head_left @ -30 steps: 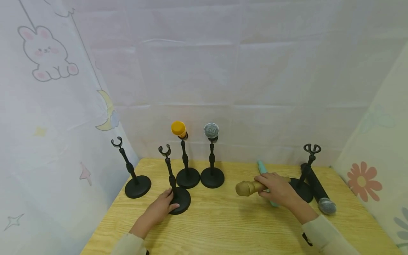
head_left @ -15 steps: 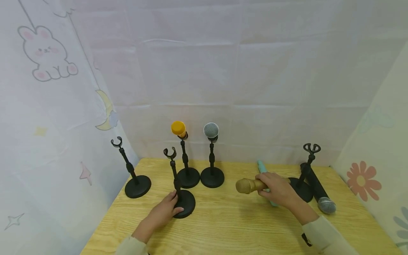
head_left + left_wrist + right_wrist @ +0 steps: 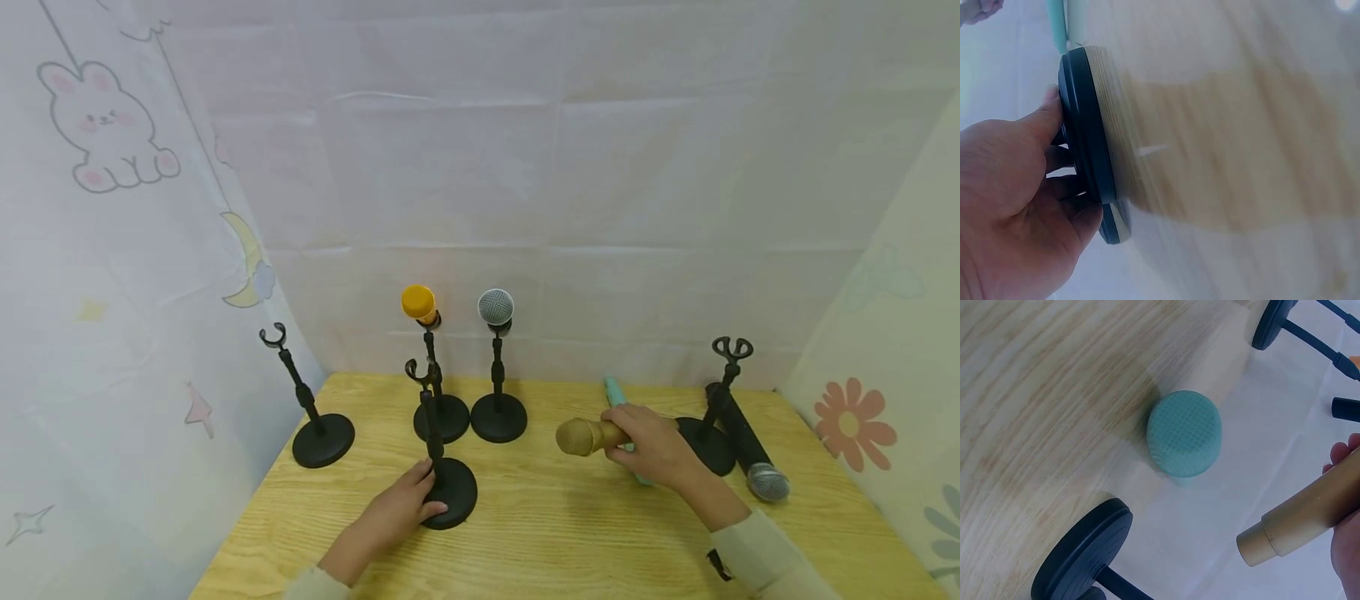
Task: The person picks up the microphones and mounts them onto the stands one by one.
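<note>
My left hand (image 3: 397, 510) grips a black desktop microphone stand (image 3: 459, 493) low down, by its round base and the foot of its stem. The stand's clip is bare. In the left wrist view, the thumb and curled fingers hold the edge of the base (image 3: 1085, 125). A gold microphone (image 3: 583, 437) lies in my right hand (image 3: 651, 446), its head pointing left. Its tail end (image 3: 1291, 522) shows in the right wrist view. Below that hand, a teal microphone (image 3: 615, 392) rests on the table, partly hidden; its rounded head (image 3: 1184, 434) faces the right wrist camera.
Behind, two stands carry a yellow-orange microphone (image 3: 418, 303) and a silver-headed one (image 3: 496, 307). A bare stand (image 3: 322, 440) is at the left. Another bare stand (image 3: 708, 446) is at the right, beside a lying black microphone (image 3: 750, 442). Printed cloth surrounds the wooden table (image 3: 555, 542).
My left hand has moved the held stand to the right and nearer to me, in front of the yellow-orange microphone's stand. The right hand with the gold microphone has stayed almost still.
</note>
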{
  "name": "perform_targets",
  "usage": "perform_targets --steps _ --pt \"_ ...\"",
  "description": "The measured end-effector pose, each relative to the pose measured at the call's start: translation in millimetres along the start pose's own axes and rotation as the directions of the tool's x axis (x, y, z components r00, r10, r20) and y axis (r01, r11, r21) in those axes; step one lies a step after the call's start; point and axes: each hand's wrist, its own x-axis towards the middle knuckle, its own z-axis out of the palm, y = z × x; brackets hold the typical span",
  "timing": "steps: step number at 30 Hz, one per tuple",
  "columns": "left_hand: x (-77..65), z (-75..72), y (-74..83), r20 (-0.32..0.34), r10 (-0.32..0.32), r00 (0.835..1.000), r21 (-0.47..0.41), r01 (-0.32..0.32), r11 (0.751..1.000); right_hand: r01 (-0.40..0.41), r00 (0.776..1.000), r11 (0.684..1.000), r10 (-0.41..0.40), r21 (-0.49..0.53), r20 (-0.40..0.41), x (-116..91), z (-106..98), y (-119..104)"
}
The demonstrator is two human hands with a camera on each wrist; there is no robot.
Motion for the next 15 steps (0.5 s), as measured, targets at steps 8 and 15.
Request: perform_targets --steps 8,15 --pt "1.0 3.9 12.2 0.011 0.019 1.0 0.049 -0.019 0.999 0.059 0.996 0.998 -0.057 0.026 -0.063 3 -2 -2" --pt "0.7 1.9 22.8 0.012 0.047 0.999 0.096 -0.048 0.994 0.087 0.992 0.995 -0.081 0.051 -0.098 5 -2 -4"
